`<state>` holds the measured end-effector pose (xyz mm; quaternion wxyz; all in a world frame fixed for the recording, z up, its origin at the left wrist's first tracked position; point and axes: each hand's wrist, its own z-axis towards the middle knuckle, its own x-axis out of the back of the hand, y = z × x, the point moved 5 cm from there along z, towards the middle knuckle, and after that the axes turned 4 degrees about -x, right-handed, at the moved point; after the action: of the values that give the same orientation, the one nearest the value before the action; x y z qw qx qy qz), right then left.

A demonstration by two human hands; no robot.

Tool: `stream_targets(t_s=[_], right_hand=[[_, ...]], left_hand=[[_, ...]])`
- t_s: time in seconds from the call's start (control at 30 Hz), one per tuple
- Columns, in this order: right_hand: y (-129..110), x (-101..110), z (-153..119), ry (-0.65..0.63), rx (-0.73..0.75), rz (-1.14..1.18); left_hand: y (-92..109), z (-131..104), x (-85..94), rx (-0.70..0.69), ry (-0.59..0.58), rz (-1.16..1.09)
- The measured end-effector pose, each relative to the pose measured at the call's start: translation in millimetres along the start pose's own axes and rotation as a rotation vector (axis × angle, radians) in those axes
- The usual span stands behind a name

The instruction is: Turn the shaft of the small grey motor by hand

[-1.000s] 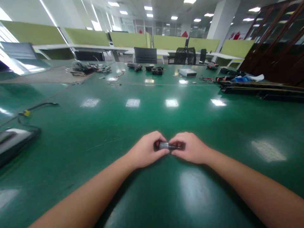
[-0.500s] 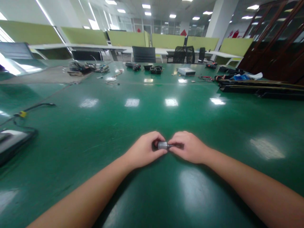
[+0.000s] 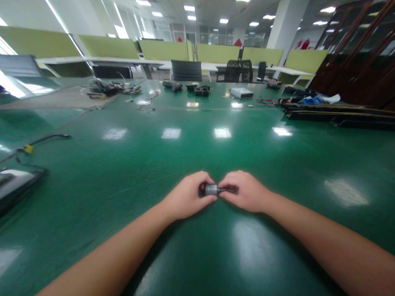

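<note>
At your twelve o'clock, low over the green table point(image 3: 173, 160), your left hand point(image 3: 189, 195) has thumb and fingers clamped on a small silver cylinder point(image 3: 211, 189), while your right hand point(image 3: 246, 191) pinches the thin dark shaft point(image 3: 220, 190) at its three-o'clock end. Beyond, a black cable point(image 3: 51, 139) lies toward ten o'clock, dark bars point(image 3: 327, 114) between one and two, and farthest a white box point(image 3: 241, 93) just past twelve.

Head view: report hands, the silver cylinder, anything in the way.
Left hand gripping silver cylinder. Right hand pinching thin dark piece at cylinder's right end. Cylinder sideways between hands. Black-edged device far left, apart from both hands.
</note>
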<state>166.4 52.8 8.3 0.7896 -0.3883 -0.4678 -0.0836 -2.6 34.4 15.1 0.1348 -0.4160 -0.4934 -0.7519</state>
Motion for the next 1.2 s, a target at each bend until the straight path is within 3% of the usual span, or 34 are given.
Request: stream_targets(t_s=[1.2], right_hand=[[1.6,4.3,-1.3,0.004,-0.006,-0.021]], left_hand=[[-0.6,-0.4,0.8,0.025,-0.003,-0.015]])
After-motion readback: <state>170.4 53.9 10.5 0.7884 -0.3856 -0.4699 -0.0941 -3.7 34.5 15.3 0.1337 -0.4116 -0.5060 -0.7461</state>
